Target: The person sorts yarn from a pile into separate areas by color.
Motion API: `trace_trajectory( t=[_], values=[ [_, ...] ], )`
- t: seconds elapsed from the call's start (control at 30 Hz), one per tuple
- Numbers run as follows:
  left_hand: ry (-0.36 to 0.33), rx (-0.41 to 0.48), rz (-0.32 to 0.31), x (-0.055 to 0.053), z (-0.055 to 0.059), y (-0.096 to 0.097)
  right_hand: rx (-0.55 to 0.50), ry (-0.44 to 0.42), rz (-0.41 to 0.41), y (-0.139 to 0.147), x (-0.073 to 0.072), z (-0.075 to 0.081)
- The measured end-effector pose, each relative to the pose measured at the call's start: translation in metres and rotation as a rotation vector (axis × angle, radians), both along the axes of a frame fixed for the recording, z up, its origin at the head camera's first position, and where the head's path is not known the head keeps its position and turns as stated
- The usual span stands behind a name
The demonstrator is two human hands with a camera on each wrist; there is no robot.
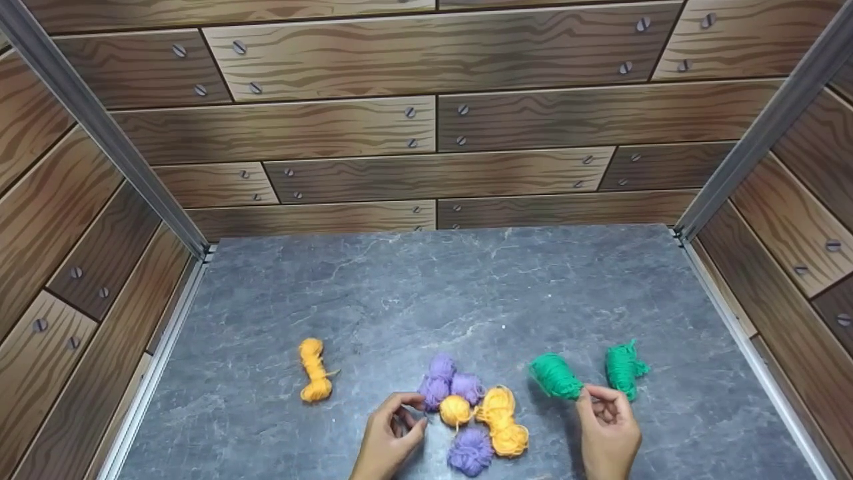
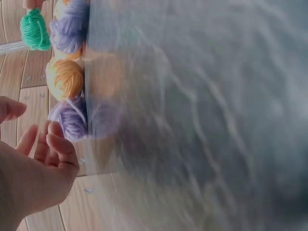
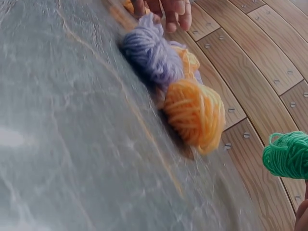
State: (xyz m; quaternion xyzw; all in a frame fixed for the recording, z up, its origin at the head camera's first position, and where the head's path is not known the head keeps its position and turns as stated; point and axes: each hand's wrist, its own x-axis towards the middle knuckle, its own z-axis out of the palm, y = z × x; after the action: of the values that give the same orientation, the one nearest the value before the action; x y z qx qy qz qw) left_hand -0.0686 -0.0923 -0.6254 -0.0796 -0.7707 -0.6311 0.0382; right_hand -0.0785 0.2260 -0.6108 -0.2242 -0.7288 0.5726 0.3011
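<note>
No writing can be read.
On the yarn bundles [image 1: 556, 377], the grey tabletop [image 1: 373, 287], the wood-patterned wall [image 1: 333, 127] and the metal post [image 1: 106, 133], no text, label, brand, number or sign is readable in any of the three views.

Even light covered the tabletop [image 1: 426, 287]; the left wrist view blurred its surface. In the right wrist view, glare whitened it and dark shadow edged the orange yarn [image 3: 195, 115] upon it.
</note>
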Motion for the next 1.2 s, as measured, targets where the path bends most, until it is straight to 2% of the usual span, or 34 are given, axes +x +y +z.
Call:
trace_trajectory(
  t=[0.1, 0.37, 0.77, 0.97, 1.2],
  values=[
    [-0.016, -0.016, -0.007, -0.001, -0.001, 0.003, -0.029, -0.003, -0.010, 0.004, -0.001, -0.001],
    [-0.143, -0.016, -0.011, -0.001, 0.001, 0.012, -0.075, 0.021, -0.048, 0.020, -0.005, -0.006],
    [-0.199, -0.020, -0.026, -0.002, 0.000, 0.021, -0.120, 0.008, -0.122, 0.042, -0.007, -0.011],
    [-0.244, -0.006, -0.037, -0.005, 0.001, 0.025, -0.119, -0.045, -0.151, 0.052, -0.005, -0.013],
    [-0.269, 0.008, -0.056, -0.007, -0.003, 0.028, -0.110, -0.210, -0.157, 0.066, -0.005, -0.020]
  ],
)
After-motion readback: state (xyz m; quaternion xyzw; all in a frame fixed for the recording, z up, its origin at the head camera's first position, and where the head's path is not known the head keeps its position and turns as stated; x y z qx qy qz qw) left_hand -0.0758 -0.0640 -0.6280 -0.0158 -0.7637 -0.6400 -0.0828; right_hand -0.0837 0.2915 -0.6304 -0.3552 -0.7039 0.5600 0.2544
